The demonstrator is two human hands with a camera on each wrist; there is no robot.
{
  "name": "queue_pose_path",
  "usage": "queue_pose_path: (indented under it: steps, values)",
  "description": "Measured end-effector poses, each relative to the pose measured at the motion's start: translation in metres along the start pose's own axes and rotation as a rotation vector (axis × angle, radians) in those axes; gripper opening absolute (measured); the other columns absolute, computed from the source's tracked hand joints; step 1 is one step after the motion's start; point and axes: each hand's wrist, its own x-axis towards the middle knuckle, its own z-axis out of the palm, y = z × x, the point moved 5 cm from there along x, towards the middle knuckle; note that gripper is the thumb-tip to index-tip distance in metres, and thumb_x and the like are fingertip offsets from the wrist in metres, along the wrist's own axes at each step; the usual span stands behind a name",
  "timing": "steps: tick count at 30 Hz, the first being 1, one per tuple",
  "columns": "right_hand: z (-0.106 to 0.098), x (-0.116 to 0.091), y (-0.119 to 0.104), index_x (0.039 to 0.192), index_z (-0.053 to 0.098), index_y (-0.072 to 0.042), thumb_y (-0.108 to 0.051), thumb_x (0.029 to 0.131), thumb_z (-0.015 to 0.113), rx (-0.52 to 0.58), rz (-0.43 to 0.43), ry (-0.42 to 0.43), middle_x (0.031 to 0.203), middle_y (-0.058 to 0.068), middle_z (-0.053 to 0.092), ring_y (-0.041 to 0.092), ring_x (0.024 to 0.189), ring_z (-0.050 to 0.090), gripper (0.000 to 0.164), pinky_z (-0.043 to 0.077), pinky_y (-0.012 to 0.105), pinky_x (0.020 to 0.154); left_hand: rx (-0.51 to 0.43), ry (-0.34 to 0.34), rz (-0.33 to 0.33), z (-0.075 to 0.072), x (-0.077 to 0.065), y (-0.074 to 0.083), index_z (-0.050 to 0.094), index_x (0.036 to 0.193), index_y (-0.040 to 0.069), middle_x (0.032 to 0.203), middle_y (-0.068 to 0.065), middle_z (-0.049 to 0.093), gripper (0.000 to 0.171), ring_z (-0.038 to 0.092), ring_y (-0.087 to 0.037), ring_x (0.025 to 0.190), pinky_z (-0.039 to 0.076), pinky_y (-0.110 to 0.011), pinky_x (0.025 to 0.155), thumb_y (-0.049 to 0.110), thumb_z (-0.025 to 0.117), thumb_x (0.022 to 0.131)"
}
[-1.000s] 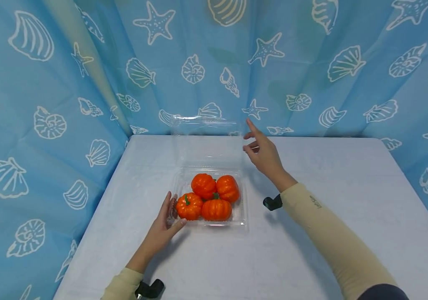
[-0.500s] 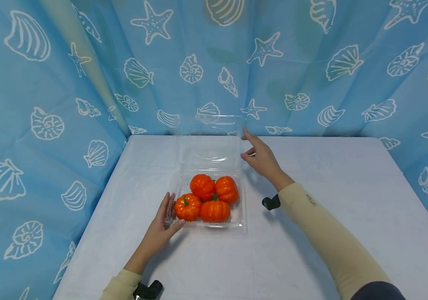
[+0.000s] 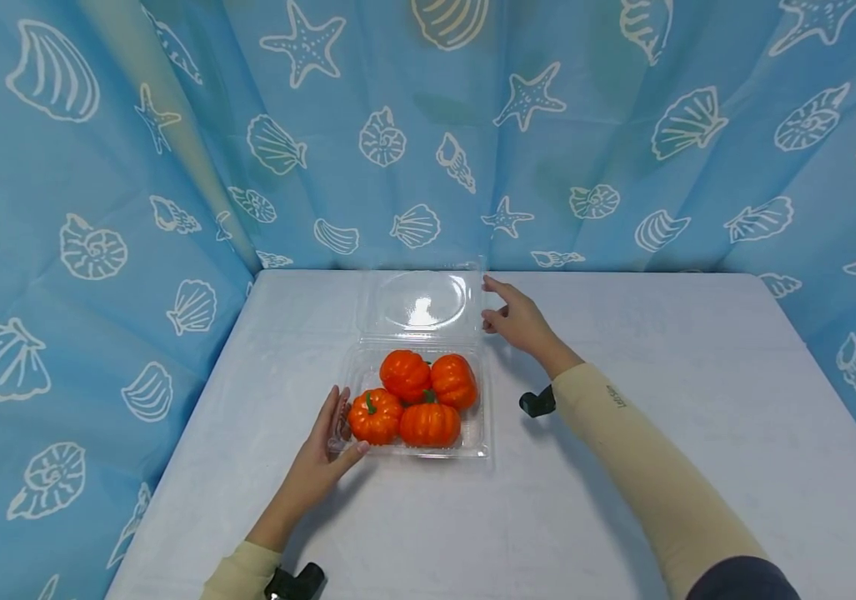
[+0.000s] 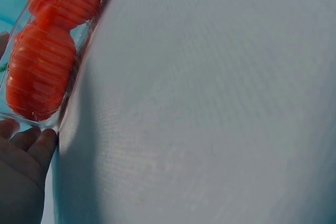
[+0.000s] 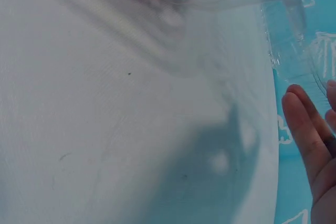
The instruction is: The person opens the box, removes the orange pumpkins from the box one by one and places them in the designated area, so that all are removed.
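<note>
Several small orange pumpkins (image 3: 430, 425) with green stems sit in a clear plastic clamshell box (image 3: 476, 450) on the table. Its hinged lid (image 3: 420, 302) stands raised at the back, beyond the tray. My left hand (image 3: 320, 460) rests against the tray's near left corner, fingers spread along the left wall and thumb by the front rim. In the left wrist view its fingertips (image 4: 44, 142) touch the box end. My right hand (image 3: 519, 318) is at the lid's right edge with fingers extended; whether it touches the lid cannot be told.
A white cloth (image 3: 660, 358) covers the table. Behind and to the left hangs a blue curtain (image 3: 397, 100) with shells and starfish, close to the table's far edge. Black wrist cameras (image 3: 538, 403) are strapped to both forearms.
The lid's far edge has come lower in the head view, and my right hand has moved down slightly alongside it. The left hand and the pumpkins keep their places.
</note>
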Motion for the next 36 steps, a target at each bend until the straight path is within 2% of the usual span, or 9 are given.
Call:
queue_pose_path:
  steps: [7, 16, 21, 28, 36]
  values:
    - [0.010, 0.003, 0.009, 0.162, 0.024, -0.009, -0.011, 0.107, 0.052, 0.002, 0.051, -0.078, 0.160, 0.012, 0.039, 0.026, 0.099, 0.069, 0.062, 0.054, 0.042, 0.100, -0.012, -0.007, -0.002, -0.001, -0.001, 0.000, 0.011, 0.164, 0.010, 0.167, -0.008, 0.025, 0.094, 0.025, -0.028, 0.153, 0.024, -0.047, 0.118, 0.022, 0.074, 0.095]
    - [0.014, 0.002, 0.011, 0.161, 0.025, -0.006, -0.013, 0.109, 0.047, -0.011, 0.062, -0.105, 0.158, 0.015, 0.040, 0.028, 0.101, 0.068, 0.057, 0.053, 0.043, 0.101, -0.027, -0.001, 0.002, 0.000, 0.000, -0.002, 0.011, 0.164, 0.011, 0.168, -0.007, 0.024, 0.095, 0.024, -0.028, 0.153, 0.025, -0.046, 0.118, 0.023, 0.074, 0.094]
    - [0.015, 0.001, 0.013, 0.161, 0.027, -0.006, -0.017, 0.109, 0.047, -0.060, 0.081, -0.121, 0.157, 0.015, 0.043, 0.027, 0.102, 0.067, 0.056, 0.046, 0.047, 0.109, -0.040, -0.002, 0.003, 0.000, 0.000, -0.003, 0.010, 0.164, 0.010, 0.167, -0.009, 0.024, 0.096, 0.025, -0.028, 0.153, 0.025, -0.044, 0.118, 0.022, 0.075, 0.094]
    - [0.015, 0.000, 0.015, 0.160, 0.029, -0.008, -0.019, 0.109, 0.047, -0.063, 0.105, -0.130, 0.156, 0.013, 0.044, 0.028, 0.104, 0.066, 0.055, 0.047, 0.047, 0.109, -0.050, -0.003, 0.007, 0.000, 0.001, -0.005, 0.010, 0.164, 0.010, 0.168, -0.008, 0.024, 0.095, 0.024, -0.027, 0.153, 0.026, -0.043, 0.118, 0.021, 0.074, 0.095]
    - [0.014, 0.000, 0.016, 0.159, 0.033, -0.009, -0.021, 0.109, 0.048, -0.097, 0.101, -0.119, 0.154, 0.015, 0.046, 0.028, 0.106, 0.066, 0.053, 0.046, 0.047, 0.109, -0.007, -0.001, -0.024, 0.000, 0.000, -0.003, 0.011, 0.165, 0.012, 0.167, -0.002, 0.027, 0.098, 0.027, -0.024, 0.152, 0.027, -0.045, 0.118, 0.027, 0.076, 0.093]
